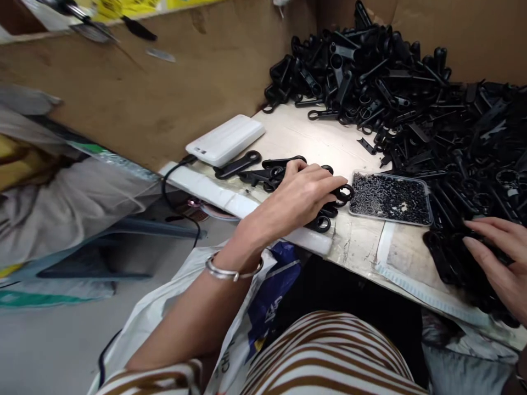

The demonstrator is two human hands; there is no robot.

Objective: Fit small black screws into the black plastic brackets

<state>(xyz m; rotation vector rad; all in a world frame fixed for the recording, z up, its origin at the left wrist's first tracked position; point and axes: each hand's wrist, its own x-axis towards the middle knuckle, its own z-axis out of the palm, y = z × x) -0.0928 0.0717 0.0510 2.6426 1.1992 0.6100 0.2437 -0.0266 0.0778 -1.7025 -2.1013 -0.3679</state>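
My left hand [307, 189] is closed on a black ring-ended plastic part [345, 193]; its ring pokes out past the fingertips, and the rest is hidden under the hand. Several similar black parts [239, 164] lie on the worktop beside and beneath that hand. At the right edge, my right hand [502, 263] hovers at a cluster of black parts [442, 258], thumb and forefinger apart, with nothing visible between them. Its other fingers are partly out of frame. Between the hands sits a shallow clear tray [430, 206] holding tiny black pieces.
A large heap of black parts [370, 82] fills the back and right of the worktop [284, 129]. On the left lies a white power bank [225, 140] with a black cable [164, 189]. A cardboard wall [185, 82] borders the surface. A plastic bag [263, 307] hangs below the front edge.
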